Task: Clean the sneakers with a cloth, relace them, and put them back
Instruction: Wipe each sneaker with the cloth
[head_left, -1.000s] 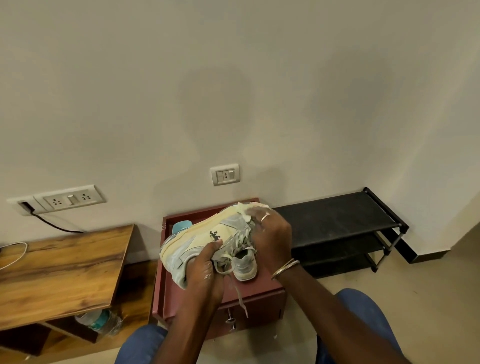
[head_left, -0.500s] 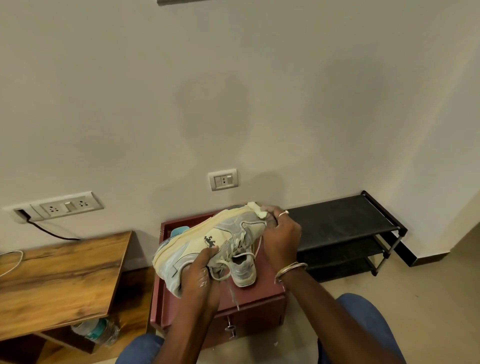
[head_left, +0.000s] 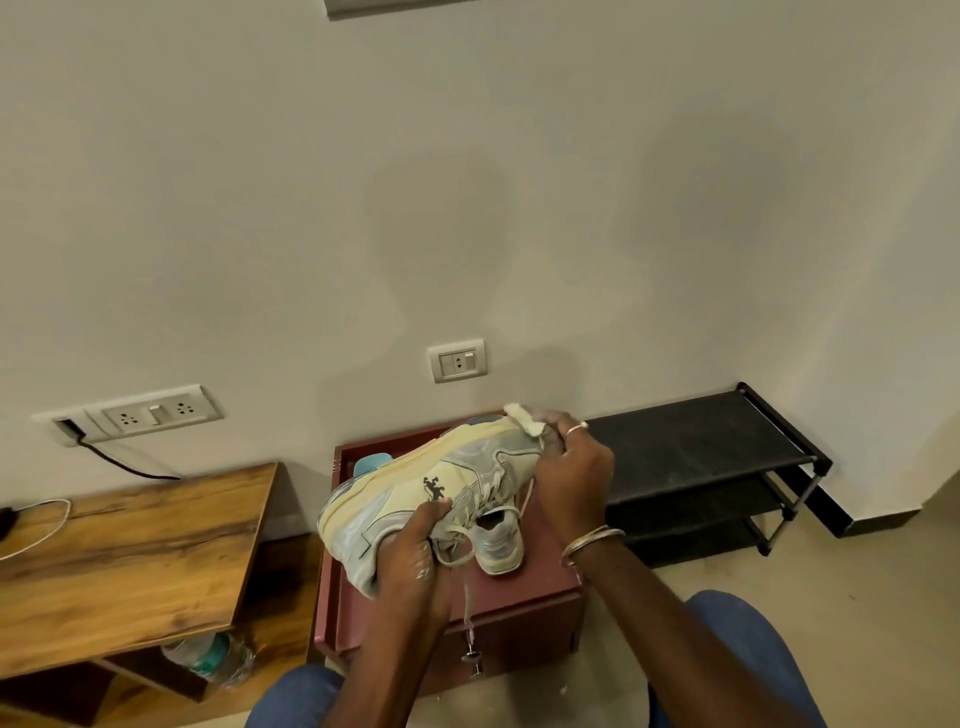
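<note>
Sneaker (head_left: 400, 493) clamped between both hands

Left hand (head_left: 413, 561) grips it from below at mid-length. Right hand (head_left: 571, 478) pinches the cloth (head_left: 524, 420) against the end beside its fingers. Both grips and the cloth's place match half a second ago. The long axis runs from left hand up to right hand, with the sole turned toward the wall.

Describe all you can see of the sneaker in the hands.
The sneaker is pale yellow and grey, with a black side logo. It is tilted, held above a red cabinet. Its lace is loose, one end hanging down. The left hand grips it from below; the right hand holds a white cloth at its upper end.
</note>
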